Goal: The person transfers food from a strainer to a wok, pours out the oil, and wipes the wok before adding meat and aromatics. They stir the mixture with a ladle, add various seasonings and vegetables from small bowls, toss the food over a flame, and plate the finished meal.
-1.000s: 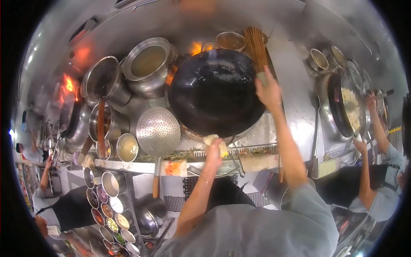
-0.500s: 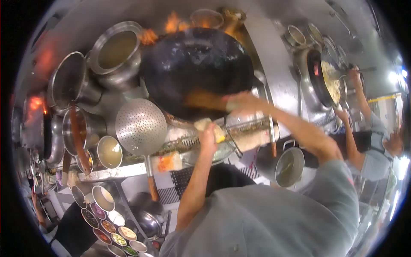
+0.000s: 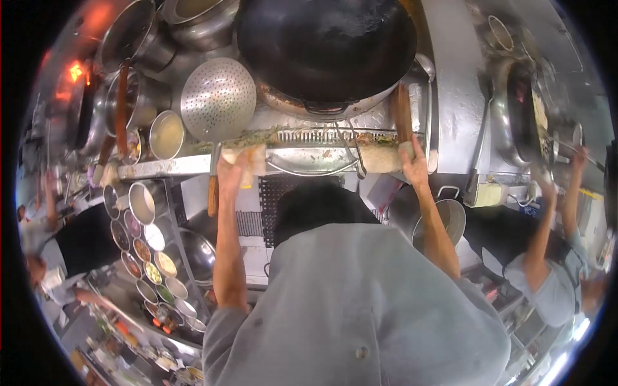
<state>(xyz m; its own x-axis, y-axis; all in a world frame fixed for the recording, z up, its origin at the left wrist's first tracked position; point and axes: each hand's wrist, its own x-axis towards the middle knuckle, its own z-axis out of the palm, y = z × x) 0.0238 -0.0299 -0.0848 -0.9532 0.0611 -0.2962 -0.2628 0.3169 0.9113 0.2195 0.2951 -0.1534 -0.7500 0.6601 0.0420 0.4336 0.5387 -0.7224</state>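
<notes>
My right hand [image 3: 416, 166] is closed around the lower end of a bamboo wok brush [image 3: 403, 114], which points upward beside the wok. A rolled pale towel [image 3: 380, 158] lies along the stove's front edge, just left of that hand. My left hand [image 3: 230, 172] is closed on a folded cloth [image 3: 247, 175] at the same edge. Close by it hangs the wooden handle of a large perforated skimmer [image 3: 219, 100]. The big black wok [image 3: 325, 58] sits on the burner between and beyond my hands, with a wet sheen inside.
Metal pots [image 3: 132, 103] and a small bowl of pale liquid [image 3: 167, 135] stand to the left. A ladle [image 3: 427, 71] lies right of the wok. Ingredient cups [image 3: 153, 237] fill the lower left. A co-worker's arm [image 3: 573, 186] works at another wok on the right.
My right hand has drawn the brush out of the wok and to the right. The left hand has moved left from the wok's near rim to the counter edge. The view has shifted.
</notes>
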